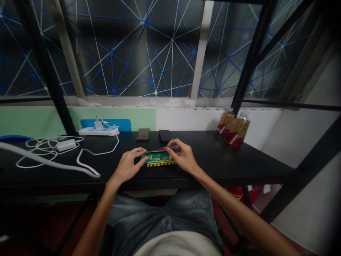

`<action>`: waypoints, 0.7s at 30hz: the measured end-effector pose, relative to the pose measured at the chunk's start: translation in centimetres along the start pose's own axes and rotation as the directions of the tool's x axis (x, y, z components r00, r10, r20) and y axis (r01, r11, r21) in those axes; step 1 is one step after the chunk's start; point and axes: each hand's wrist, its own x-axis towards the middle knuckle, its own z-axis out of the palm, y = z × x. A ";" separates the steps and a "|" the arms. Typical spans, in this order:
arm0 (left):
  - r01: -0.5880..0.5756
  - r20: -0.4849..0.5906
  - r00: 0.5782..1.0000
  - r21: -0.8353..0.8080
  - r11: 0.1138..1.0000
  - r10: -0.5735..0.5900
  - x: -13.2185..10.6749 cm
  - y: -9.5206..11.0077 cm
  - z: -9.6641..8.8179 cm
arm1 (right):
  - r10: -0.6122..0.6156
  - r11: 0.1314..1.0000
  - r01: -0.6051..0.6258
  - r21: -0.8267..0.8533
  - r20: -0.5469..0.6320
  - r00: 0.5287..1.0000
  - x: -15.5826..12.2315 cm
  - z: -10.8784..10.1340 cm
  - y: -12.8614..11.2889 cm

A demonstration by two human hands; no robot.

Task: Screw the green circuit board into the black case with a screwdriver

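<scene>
A green circuit board [157, 156] with a yellow-and-black toothed strip [161, 164] along its near edge lies on the black desk in front of me. My left hand [128, 164] grips its left end, thumb at the near side and fingers at the far side. Held in my right hand [185, 157] is a screwdriver [172, 147] with a dark and red handle. Its thin shaft points left, almost level, along the board's far edge. Whether the tip touches anything is too small to tell. Some right fingers rest near the board's right end.
Behind the board lie a small grey-brown device [143, 134] and a flat black object [165, 135]. A white power strip [99, 131], an adapter [66, 145] and tangled white cable [92, 153] occupy the left. Two drink bottles [238, 129] stand back right, beside a black frame post [246, 60].
</scene>
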 end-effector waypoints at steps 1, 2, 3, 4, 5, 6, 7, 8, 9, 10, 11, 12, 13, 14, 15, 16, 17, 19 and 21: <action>0.011 -0.029 1.000 0.028 1.000 -0.010 0.1 0.0 0.1 | 0.002 1.000 -0.002 0.012 -0.002 1.000 0.0 0.0 -0.1; 0.021 -0.057 0.998 0.056 0.998 -0.018 0.2 0.0 0.1 | 0.005 1.000 -0.005 0.023 0.000 1.000 0.0 0.0 -0.1; 0.030 -0.080 0.996 0.082 0.996 -0.024 0.3 0.1 0.2 | 0.008 0.999 -0.008 0.034 0.002 1.000 0.1 0.0 -0.2; 0.036 -0.097 0.995 0.106 0.994 -0.025 0.5 0.3 0.3 | 0.011 0.999 -0.011 0.046 0.003 1.000 0.1 0.0 -0.2; 0.037 -0.103 0.994 0.126 0.991 -0.024 0.8 0.5 0.5 | 0.014 0.998 -0.014 0.061 0.002 1.000 0.1 0.0 -0.2; 0.034 -0.099 0.995 0.142 0.989 -0.020 1.0 0.7 0.6 | 0.017 0.997 -0.017 0.077 -0.001 1.000 0.0 0.0 -0.2; 0.029 -0.091 0.996 0.154 0.988 -0.015 1.3 1.0 0.7 | 0.021 0.995 -0.020 0.094 -0.008 1.000 0.0 0.0 -0.1; 0.024 -0.086 0.996 0.162 0.987 -0.010 1.5 1.2 0.8 | 0.025 0.994 -0.023 0.109 -0.014 1.000 0.0 0.0 -0.1; 0.021 -0.087 0.996 0.168 0.986 -0.006 1.7 1.4 0.9 | 0.029 0.992 -0.027 0.121 -0.016 0.999 -0.1 0.0 -0.1; 0.020 -0.090 0.996 0.173 0.985 -0.004 1.9 1.6 1.0 | 0.031 0.991 -0.028 0.131 -0.018 0.999 -0.1 0.0 0.0; 0.021 -0.098 0.995 0.177 0.984 -0.004 2.0 1.7 1.0 | 0.030 0.990 -0.027 0.140 -0.019 0.999 -0.1 -0.1 0.0; 0.024 -0.110 0.994 0.180 0.983 -0.004 2.2 1.9 1.1 | 0.029 0.989 -0.025 0.148 -0.021 0.999 0.0 -0.1 0.0; 0.025 -0.121 0.993 0.181 0.983 -0.003 2.4 2.0 1.1 | 0.027 0.987 -0.023 0.159 -0.025 0.999 0.1 -0.3 0.1; 0.023 -0.129 0.992 0.179 0.984 0.000 2.7 2.2 1.1 | 0.027 0.985 -0.021 0.172 -0.036 0.999 0.3 -0.5 0.1; 0.019 -0.135 0.991 0.177 0.984 0.005 3.0 2.6 1.0 | 0.029 0.983 -0.018 0.184 -0.053 0.998 0.5 -1.0 0.2; 0.010 -0.134 0.991 0.175 0.985 0.013 3.5 3.0 1.0 | 0.034 0.981 -0.019 0.194 -0.077 0.996 0.8 -1.6 0.3; -0.002 -0.127 0.992 0.172 0.985 0.024 4.1 3.6 1.1 | 0.039 0.980 -0.017 0.198 -0.108 0.993 1.0 -2.4 0.5; -0.042 -0.093 0.994 0.168 0.985 0.058 5.6 5.1 1.3 | 0.043 0.987 -0.012 0.163 -0.183 0.982 1.3 -4.6 1.0; -0.084 -0.038 0.995 0.169 0.982 0.092 7.4 7.0 1.9 | 0.047 0.998 -0.031 0.060 -0.282 0.958 1.2 -7.4 1.6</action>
